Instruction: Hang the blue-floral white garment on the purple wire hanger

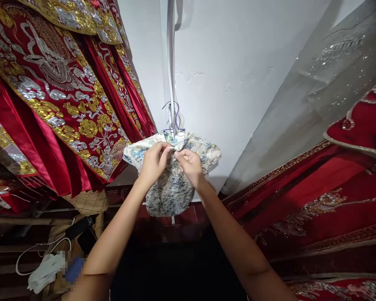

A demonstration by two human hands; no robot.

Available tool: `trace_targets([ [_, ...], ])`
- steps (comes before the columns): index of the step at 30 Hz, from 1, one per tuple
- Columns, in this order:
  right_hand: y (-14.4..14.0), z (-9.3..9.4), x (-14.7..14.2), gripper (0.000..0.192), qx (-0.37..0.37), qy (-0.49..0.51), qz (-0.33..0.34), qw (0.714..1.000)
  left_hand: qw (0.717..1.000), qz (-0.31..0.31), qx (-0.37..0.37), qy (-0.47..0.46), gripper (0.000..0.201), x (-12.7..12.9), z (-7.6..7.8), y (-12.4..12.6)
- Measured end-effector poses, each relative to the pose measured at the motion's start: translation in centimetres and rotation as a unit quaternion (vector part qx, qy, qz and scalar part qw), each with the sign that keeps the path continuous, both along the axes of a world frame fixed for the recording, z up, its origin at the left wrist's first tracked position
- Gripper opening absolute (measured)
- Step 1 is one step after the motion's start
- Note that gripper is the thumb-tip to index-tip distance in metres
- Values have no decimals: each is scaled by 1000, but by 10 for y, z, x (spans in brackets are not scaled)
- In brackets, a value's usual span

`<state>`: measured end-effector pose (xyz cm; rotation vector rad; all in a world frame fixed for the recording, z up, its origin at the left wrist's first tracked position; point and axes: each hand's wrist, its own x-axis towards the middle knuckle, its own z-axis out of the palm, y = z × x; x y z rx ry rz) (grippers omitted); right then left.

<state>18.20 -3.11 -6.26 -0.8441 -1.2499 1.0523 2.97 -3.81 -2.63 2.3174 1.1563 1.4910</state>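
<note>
A short-sleeved shirt with a blue, green and cream print hangs in front of me. Its collar sits on a purple hanger, whose hook is at a white vertical pole. My left hand pinches the shirt's front just below the collar. Close beside it, my right hand pinches the other side of the same opening. Both sets of fingertips nearly meet at the neckline. Whether a button is between them is too small to tell.
Red garments with gold and silver embroidery hang at the left. On the right are a sheer sparkling cloth and red beaded garments. A wooden bench at lower left bears a white cable, a dark phone-like object and white tissue.
</note>
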Motion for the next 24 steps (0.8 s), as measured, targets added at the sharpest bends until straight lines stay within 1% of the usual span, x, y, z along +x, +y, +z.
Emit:
trace_targets([
  [1,-1,2,0,39,5,13,3,1000,1000,-1,1,-1,18,1,-1,-2],
  [3,0,8,0,35,18,32,10,999,1000,-7,10,3,16,6,1,-5],
  [5,5,9,-1,33,24,31,15,999,1000,-7,27,-1,15,11,9,-8],
  [6,8,6,-2,32,22,21,17,999,999,-2,37,-14,15,12,13,-8],
  [8,12,-9,-1,33,6,-13,16,1000,995,28,65,-72,15,5,20,-6],
  [9,13,-18,0,33,-8,-34,14,999,988,55,82,-115,15,-3,21,-4],
  [11,9,-37,5,33,-46,-69,13,996,962,119,107,-223,14,-30,17,5],
  [12,4,-45,8,33,-63,-78,16,995,942,142,104,-287,14,-46,11,11],
  [13,-2,-51,10,32,-74,-78,23,994,918,149,83,-357,14,-61,1,17],
  [14,-9,-55,12,31,-80,-70,32,994,890,132,38,-436,14,-75,-11,22],
  [15,-17,-57,12,30,-79,-56,40,994,850,96,-30,-517,17,-85,-27,26],
  [16,-25,-59,11,30,-77,-36,44,995,801,61,-108,-585,19,-90,-44,29],
  [17,-32,-60,9,29,-77,-13,46,996,757,40,-175,-629,18,-90,-63,31],
  [18,-39,-61,7,29,-79,11,45,996,724,37,-221,-652,16,-85,-83,31],
  [19,-44,-64,6,28,-84,32,44,995,718,42,-241,-652,14,-75,-101,30],
  [20,-49,-67,5,28,-88,48,44,994,718,45,-253,-647,12,-64,-118,28],
  [21,-53,-71,6,29,-93,60,43,993,729,45,-273,-626,9,-51,-131,25],
  [22,-56,-76,9,30,-97,67,41,992,753,40,-292,-588,6,-40,-140,23],
  [23,-58,-81,13,30,-100,73,33,992,783,33,-306,-541,6,-31,-144,22],
  [24,-60,-85,19,31,-105,78,22,991,822,26,-315,-473,10,-26,-145,21],
])
